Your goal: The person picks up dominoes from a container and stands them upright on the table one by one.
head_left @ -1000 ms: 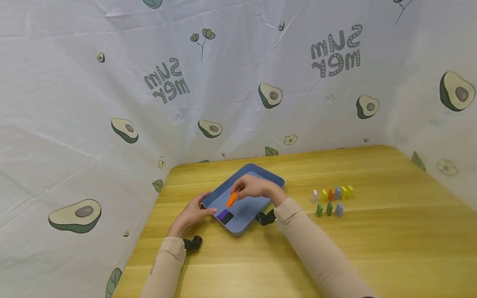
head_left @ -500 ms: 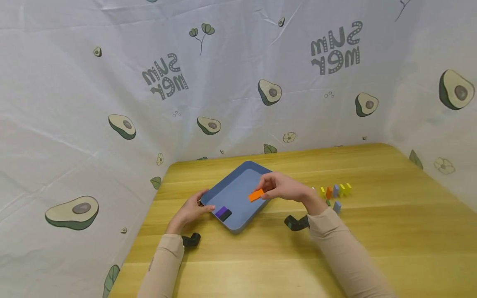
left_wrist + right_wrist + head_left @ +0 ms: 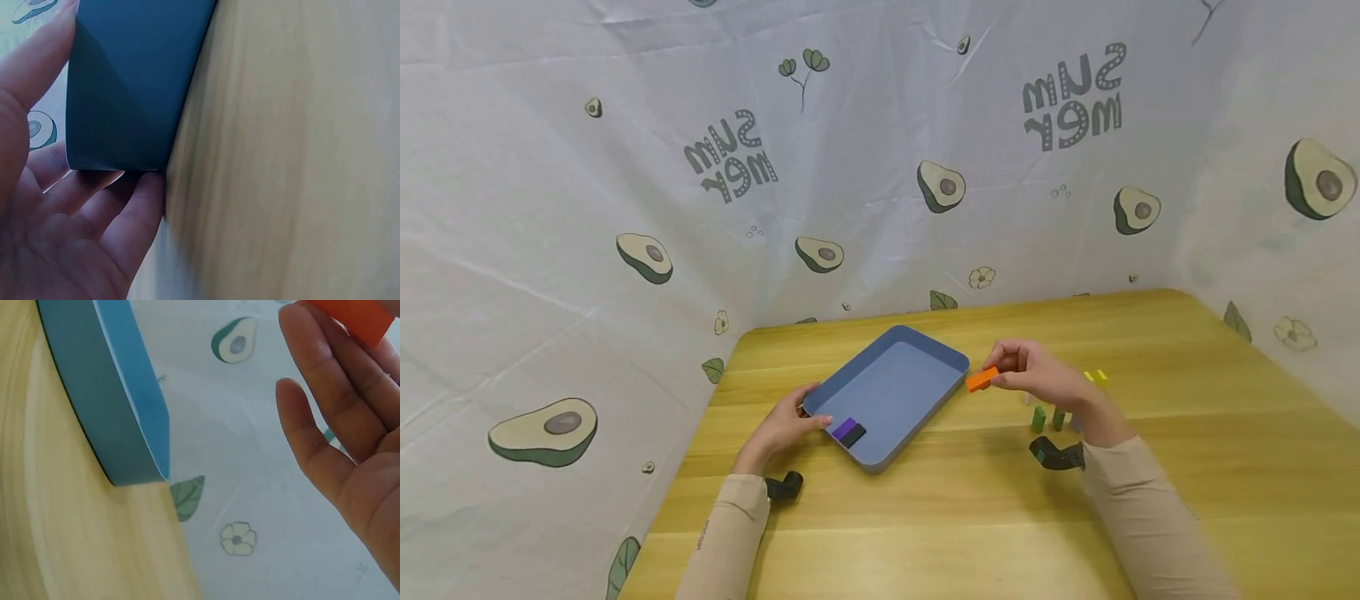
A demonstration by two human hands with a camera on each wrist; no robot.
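A shallow blue tray [image 3: 887,392] sits at an angle on the wooden table. My left hand [image 3: 786,427] grips its left corner, thumb over the rim and fingers against the outer wall; the left wrist view shows those fingers [image 3: 134,219] at the tray's end. A purple domino block [image 3: 844,428] and a black domino block [image 3: 853,435] lie side by side in the tray's near left corner. Just beyond the tray's right rim, my right hand [image 3: 1037,372] pinches an orange domino block [image 3: 982,380] above the table. Only part of that block shows in the right wrist view.
Right of the tray stand several small upright blocks, partly hidden by my right hand, among them a green block [image 3: 1038,418] and a yellow block [image 3: 1101,377]. Printed cloth [image 3: 880,167] hangs behind and beside the wooden table [image 3: 925,533].
My right hand has carried the orange block from over the tray rightward past its rim, and the block has turned flatter. The left hand has kept its place on the tray.
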